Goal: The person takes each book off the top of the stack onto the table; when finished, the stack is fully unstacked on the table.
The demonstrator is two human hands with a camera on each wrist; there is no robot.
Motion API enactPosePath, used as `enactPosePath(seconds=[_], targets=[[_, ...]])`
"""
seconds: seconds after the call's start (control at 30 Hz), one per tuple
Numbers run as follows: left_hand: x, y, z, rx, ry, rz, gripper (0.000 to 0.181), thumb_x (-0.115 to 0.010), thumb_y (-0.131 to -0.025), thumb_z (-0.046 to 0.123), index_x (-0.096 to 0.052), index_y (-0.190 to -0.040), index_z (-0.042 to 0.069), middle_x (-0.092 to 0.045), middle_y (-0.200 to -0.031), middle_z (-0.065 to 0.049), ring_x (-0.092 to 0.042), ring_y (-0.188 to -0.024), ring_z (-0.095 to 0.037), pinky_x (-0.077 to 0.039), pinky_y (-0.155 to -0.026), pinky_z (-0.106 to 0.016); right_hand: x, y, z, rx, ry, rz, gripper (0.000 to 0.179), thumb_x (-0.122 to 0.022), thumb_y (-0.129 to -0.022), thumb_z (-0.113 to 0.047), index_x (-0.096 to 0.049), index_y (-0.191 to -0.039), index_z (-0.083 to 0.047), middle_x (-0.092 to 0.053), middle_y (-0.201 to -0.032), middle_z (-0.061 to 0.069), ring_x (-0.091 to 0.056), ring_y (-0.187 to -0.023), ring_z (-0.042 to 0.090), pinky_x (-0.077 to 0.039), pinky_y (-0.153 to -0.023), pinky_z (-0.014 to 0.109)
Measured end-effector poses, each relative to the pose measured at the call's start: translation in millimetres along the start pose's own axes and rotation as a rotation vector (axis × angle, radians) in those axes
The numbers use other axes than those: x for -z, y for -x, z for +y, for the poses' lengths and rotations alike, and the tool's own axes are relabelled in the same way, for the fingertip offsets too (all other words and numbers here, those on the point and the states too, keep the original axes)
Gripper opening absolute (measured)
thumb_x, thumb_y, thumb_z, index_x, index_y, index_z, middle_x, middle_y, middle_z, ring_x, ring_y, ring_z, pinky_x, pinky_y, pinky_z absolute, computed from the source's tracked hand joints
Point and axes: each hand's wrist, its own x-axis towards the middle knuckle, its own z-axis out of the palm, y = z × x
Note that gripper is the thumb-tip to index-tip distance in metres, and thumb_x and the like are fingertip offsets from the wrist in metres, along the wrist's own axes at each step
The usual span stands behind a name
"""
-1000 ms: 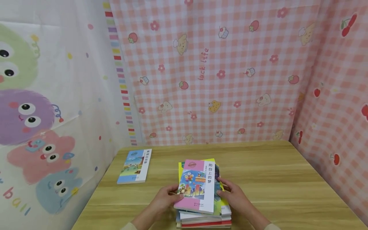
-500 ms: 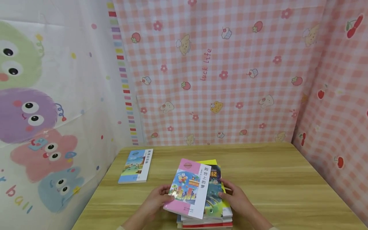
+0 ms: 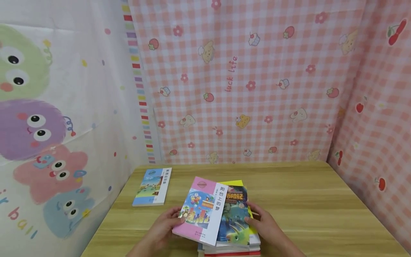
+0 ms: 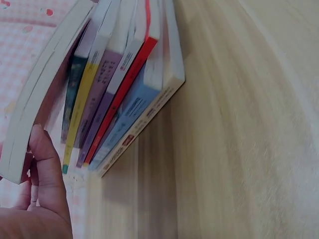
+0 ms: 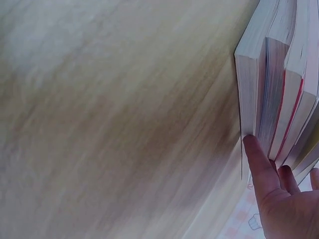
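In the head view, my left hand [image 3: 165, 225] pinches a pink-and-white paperback book [image 3: 200, 210] by its left edge, thumb on the cover. That book slants over the top of a stack of books; the left wrist view shows its page block [image 4: 37, 89] lifted at an angle from the stack [image 4: 119, 79]. A dark-covered comic book [image 3: 236, 217] with a green creature lies partly under it, above a yellow-edged one. My right hand [image 3: 264, 223] rests against the stack's right side, and in the right wrist view its fingers [image 5: 261, 167] touch the page edges.
A blue-and-white paperback [image 3: 152, 187] lies flat at the back left of the wooden table [image 3: 305, 203]. A pink checked cloth [image 3: 237, 89] hangs behind, and a white cartoon-print curtain [image 3: 96, 107] closes the left side.
My left hand has drawn the pink-and-white book leftward and tilted it, baring more of the dark-covered book beneath. My right hand has stayed at the stack's right side.
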Motion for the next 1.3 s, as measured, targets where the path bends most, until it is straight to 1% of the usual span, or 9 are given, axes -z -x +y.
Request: enactPosePath(seconds=[0.17,0.4,0.5,0.63,0.83,0.97,1.1,1.2,1.3], targets=[[8.6,-4.5,4.7,-0.012,0.011,0.047,0.06,-0.064,-0.093,0.008,-0.035,-0.144,-0.004,-0.06,-0.115,-0.006,-0.066,-0.085,-0.017,-0.055,-0.069,-0.03,0,0.4,1,0.001,0.0,0.0,0.055,-0.067,-0.095,-0.011,-0.047,-0.146,-0.004,-0.047,-0.142,0.028,-0.053,-0.121,0.046,-0.052,-0.091,0.051],[18.0,-12.7,16.4,-0.037,0.029,0.115,0.057,-0.062,-0.095,0.009,-0.035,-0.145,-0.001,-0.062,-0.113,-0.003,-0.067,-0.082,-0.016,-0.056,-0.065,-0.029,0,0.9,0,-0.003,-0.003,-0.002,0.055,-0.066,-0.095,-0.011,-0.046,-0.147,-0.006,-0.047,-0.142,0.027,-0.052,-0.123,0.046,-0.05,-0.094,0.053],[21.7,-14.9,21.0,-0.053,0.043,0.154,0.056,-0.061,-0.097,0.009,-0.034,-0.146,0.001,-0.062,-0.115,-0.004,-0.068,-0.084,-0.017,-0.056,-0.067,-0.029,0,0.8,0,-0.008,-0.005,-0.004,0.055,-0.066,-0.096,-0.012,-0.046,-0.147,-0.006,-0.046,-0.142,0.027,-0.051,-0.123,0.046,-0.05,-0.094,0.053],[28.3,-20.6,25.1,-0.061,0.065,0.214,0.054,-0.059,-0.098,0.007,-0.035,-0.147,0.004,-0.061,-0.116,-0.004,-0.068,-0.085,-0.016,-0.056,-0.065,-0.027,1,0.8,0,-0.021,-0.005,-0.009,0.056,-0.065,-0.096,-0.012,-0.046,-0.148,-0.007,-0.045,-0.143,0.027,-0.051,-0.123,0.046,-0.05,-0.093,0.052],[43.1,-33.5,31.7,-0.071,0.059,0.285,0.056,-0.057,-0.1,0.008,-0.033,-0.151,0.009,-0.057,-0.117,-0.005,-0.067,-0.083,-0.014,-0.056,-0.064,-0.026,1,-0.4,1,-0.023,-0.001,-0.01,0.056,-0.066,-0.096,-0.012,-0.046,-0.148,-0.007,-0.046,-0.143,0.027,-0.052,-0.122,0.045,-0.051,-0.092,0.052],[53.1,-41.7,40.0,-0.088,0.057,0.316,0.059,-0.056,-0.1,0.008,-0.03,-0.152,0.008,-0.055,-0.117,-0.003,-0.065,-0.083,-0.011,-0.055,-0.066,-0.025,1,0.0,1,-0.017,-0.016,-0.012,0.056,-0.066,-0.096,-0.012,-0.046,-0.147,-0.006,-0.046,-0.143,0.027,-0.053,-0.122,0.045,-0.053,-0.09,0.049],[61.5,-52.7,46.5,-0.112,0.044,0.331,0.059,-0.055,-0.1,0.007,-0.028,-0.153,0.005,-0.055,-0.112,-0.001,-0.063,-0.08,-0.01,-0.053,-0.065,-0.024,1,-0.6,1,-0.02,-0.015,-0.016,0.056,-0.066,-0.096,-0.012,-0.045,-0.148,-0.006,-0.046,-0.142,0.027,-0.053,-0.121,0.044,-0.054,-0.089,0.048],[66.0,-62.2,47.7,-0.122,0.031,0.344,0.061,-0.055,-0.1,0.007,-0.026,-0.154,0.003,-0.055,-0.11,-0.003,-0.063,-0.077,-0.009,-0.053,-0.063,-0.024,1,-1.0,2,-0.02,-0.012,-0.018,0.056,-0.066,-0.096,-0.013,-0.045,-0.148,-0.007,-0.046,-0.143,0.027,-0.053,-0.122,0.044,-0.052,-0.091,0.05],[67.4,-72.3,45.8,-0.122,0.028,0.349,0.062,-0.055,-0.1,0.005,-0.025,-0.153,0.001,-0.054,-0.114,-0.005,-0.063,-0.077,-0.008,-0.053,-0.064,-0.024,2,-0.2,3,-0.016,-0.011,-0.014,0.056,-0.066,-0.096,-0.013,-0.045,-0.148,-0.007,-0.046,-0.143,0.027,-0.052,-0.123,0.045,-0.051,-0.093,0.052]])
